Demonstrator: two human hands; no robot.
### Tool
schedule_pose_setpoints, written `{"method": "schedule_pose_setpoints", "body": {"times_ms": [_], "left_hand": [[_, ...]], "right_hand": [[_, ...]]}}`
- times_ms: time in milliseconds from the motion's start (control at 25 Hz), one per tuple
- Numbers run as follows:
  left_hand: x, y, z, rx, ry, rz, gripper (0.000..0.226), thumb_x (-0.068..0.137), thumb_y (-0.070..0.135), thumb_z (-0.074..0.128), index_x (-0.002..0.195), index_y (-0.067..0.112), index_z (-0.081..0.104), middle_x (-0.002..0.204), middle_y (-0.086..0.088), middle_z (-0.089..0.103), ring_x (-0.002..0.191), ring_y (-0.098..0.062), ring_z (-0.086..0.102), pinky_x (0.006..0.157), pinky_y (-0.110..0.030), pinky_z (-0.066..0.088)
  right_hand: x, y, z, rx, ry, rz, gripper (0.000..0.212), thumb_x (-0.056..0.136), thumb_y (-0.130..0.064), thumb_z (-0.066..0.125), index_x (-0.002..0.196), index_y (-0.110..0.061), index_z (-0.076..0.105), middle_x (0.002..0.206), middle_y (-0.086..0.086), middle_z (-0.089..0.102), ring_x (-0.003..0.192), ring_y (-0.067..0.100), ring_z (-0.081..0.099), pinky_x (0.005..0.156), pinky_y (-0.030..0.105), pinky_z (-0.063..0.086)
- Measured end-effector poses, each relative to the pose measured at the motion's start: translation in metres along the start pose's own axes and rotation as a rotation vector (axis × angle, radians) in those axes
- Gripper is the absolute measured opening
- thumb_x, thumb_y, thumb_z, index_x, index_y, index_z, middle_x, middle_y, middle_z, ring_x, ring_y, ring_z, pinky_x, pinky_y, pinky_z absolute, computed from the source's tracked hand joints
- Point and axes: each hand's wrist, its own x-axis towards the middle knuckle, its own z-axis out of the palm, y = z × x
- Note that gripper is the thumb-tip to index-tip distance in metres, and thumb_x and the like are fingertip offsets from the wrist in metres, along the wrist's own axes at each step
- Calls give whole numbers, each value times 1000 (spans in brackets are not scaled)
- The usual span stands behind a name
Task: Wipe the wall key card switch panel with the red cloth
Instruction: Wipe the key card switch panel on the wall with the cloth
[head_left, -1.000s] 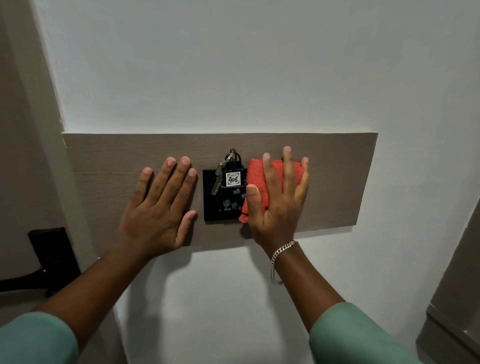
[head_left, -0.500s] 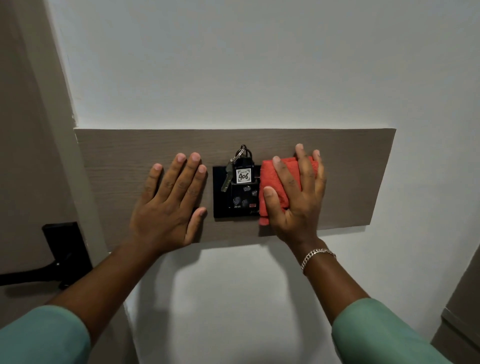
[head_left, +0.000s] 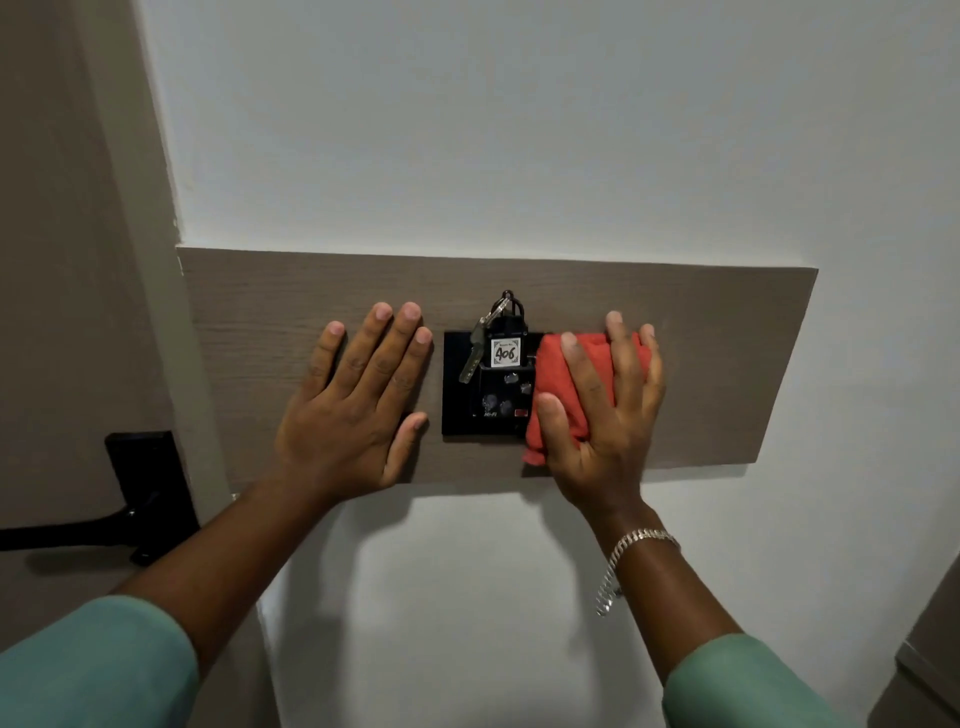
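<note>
Pressing a folded red cloth (head_left: 558, 384) flat against the wall, the right hand (head_left: 605, 415) lies spread over it, fingers extended and thumb pinning the lower left edge, so the palm rather than a pinch supplies the wiping pressure. The cloth overlaps the right edge of the black square key card switch panel (head_left: 485, 389), mounted on a grey-brown wood-grain backing board (head_left: 727, 364). A tagged key fob marked 406 (head_left: 505, 353) stands in the panel's slot, probably limiting the stroke. The left hand (head_left: 358, 410), open and empty, rests flat on the board just beside the panel, seemingly as a brace.
</note>
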Motion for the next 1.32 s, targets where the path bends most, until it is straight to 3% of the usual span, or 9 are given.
{"method": "schedule_pose_setpoints", "body": {"times_ms": [160,280,440,600,720,880,1000,1160,1320], "left_hand": [[0,1,1,2,-5,12,72,96,43,34,157,6,22,164,-14,21,154,-29,14,124,-49,10],[-2,2,2,-8,-2,1,73,95,43,34,157,6,22,164,-14,21,154,-29,14,124,-50,12],[-1,0,2,-7,4,12,72,96,43,34,156,5,23,164,-14,21,154,-29,14,123,-50,11],[-1,2,0,-17,11,3,73,95,43,34,156,5,23,163,-14,20,154,-29,14,123,-51,13],[-2,1,2,-9,-1,14,73,96,44,33,157,6,20,164,-14,18,154,-29,13,123,-51,13],[-3,1,1,-11,6,-2,73,96,44,34,157,5,22,164,-14,18,154,-29,14,123,-50,12],[-2,1,4,-2,7,12,73,96,44,33,156,5,22,165,-14,17,154,-29,14,124,-50,11],[-4,2,5,1,15,2,73,96,44,33,157,6,21,166,-13,15,154,-29,14,124,-50,10],[-2,0,5,-2,26,6,73,96,44,33,157,5,22,165,-13,17,154,-29,14,124,-50,11]], "right_hand": [[6,-9,4,29,55,174,45,99,-53,44,138,-32,54,157,8,39,152,34,22,123,46,26],[4,-2,-3,22,-22,13,44,98,-51,46,135,-29,56,155,13,41,150,38,24,122,50,28],[14,-2,-5,36,-39,26,42,96,-49,47,131,-28,59,153,12,43,149,39,25,119,57,28],[17,10,-14,2,-83,-123,40,97,-47,46,130,-27,59,152,15,43,148,41,27,114,66,29],[14,-4,-4,-2,-15,41,43,97,-48,46,136,-32,55,157,9,39,149,39,24,118,60,28],[-10,-7,1,-1,10,46,49,98,-52,45,142,-30,49,158,10,36,150,39,23,119,57,28],[-4,-23,12,20,146,343,47,100,-53,40,141,-31,50,159,9,38,151,36,24,121,53,28],[-20,-19,7,-12,73,173,51,100,-50,40,143,-24,48,159,14,35,151,39,22,121,56,26],[-6,-27,11,8,121,332,50,101,-52,38,142,-27,50,158,12,38,150,38,23,120,55,27]]}}
